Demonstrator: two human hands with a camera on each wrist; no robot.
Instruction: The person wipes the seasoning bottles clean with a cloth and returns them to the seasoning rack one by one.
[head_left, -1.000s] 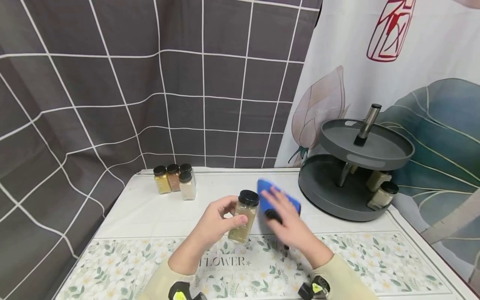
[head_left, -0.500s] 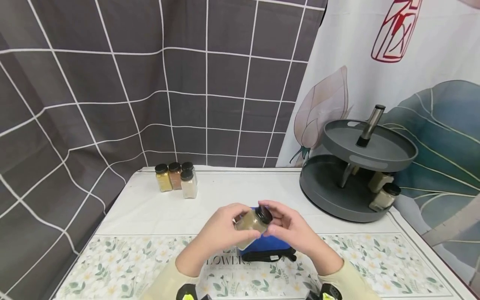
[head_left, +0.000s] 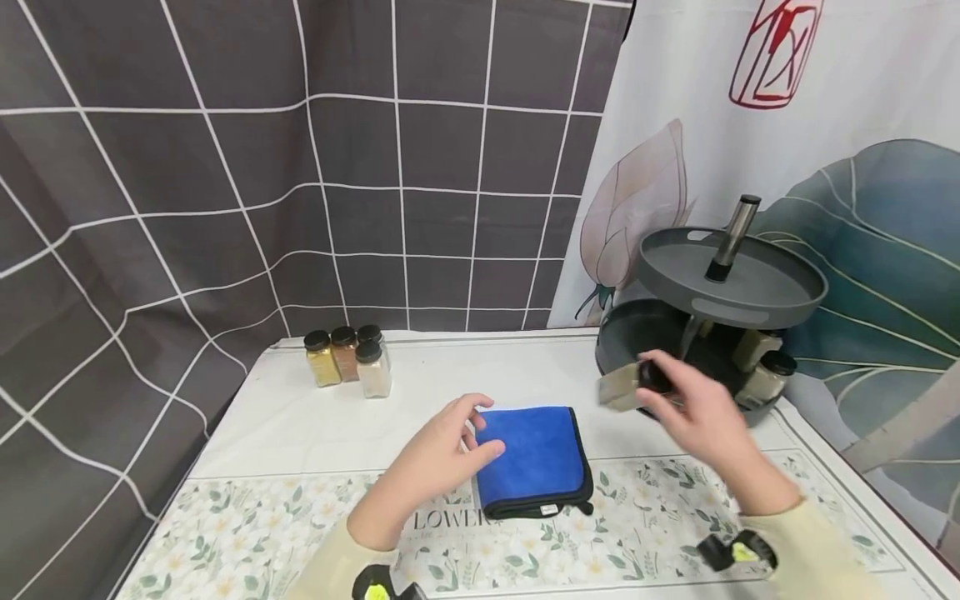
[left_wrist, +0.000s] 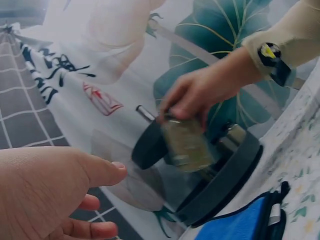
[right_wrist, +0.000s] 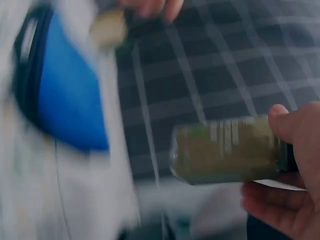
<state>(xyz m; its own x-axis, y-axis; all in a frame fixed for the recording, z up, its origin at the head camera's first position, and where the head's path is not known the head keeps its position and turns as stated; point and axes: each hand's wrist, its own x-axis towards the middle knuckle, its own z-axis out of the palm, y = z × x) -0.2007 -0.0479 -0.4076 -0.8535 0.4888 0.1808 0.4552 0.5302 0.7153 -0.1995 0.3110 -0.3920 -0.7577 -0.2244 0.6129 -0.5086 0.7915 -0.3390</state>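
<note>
My right hand [head_left: 697, 408] grips a glass spice jar [head_left: 619, 388] by its black lid, the jar tipped on its side in front of the two-tier turntable rack. In the right wrist view the jar [right_wrist: 225, 150] shows a brownish-green powder. My left hand [head_left: 446, 446] is empty, its fingers loosely bent, over the left edge of a folded blue cloth [head_left: 531, 458] with black trim. The dark grey rack [head_left: 738, 304] carries jars [head_left: 765, 379] on the right of its lower tray; part of that tray is hidden behind my right hand.
Several black-lidded spice jars [head_left: 345, 362] stand grouped at the back left of the table [head_left: 442, 367]. A dark grid-patterned curtain [head_left: 442, 150] hangs behind the table, with a lotus-print curtain [head_left: 885, 250] at the right.
The blue cloth has been put down on the table. The jar has passed from my left hand to my right, which has carried it rightward to the rack.
</note>
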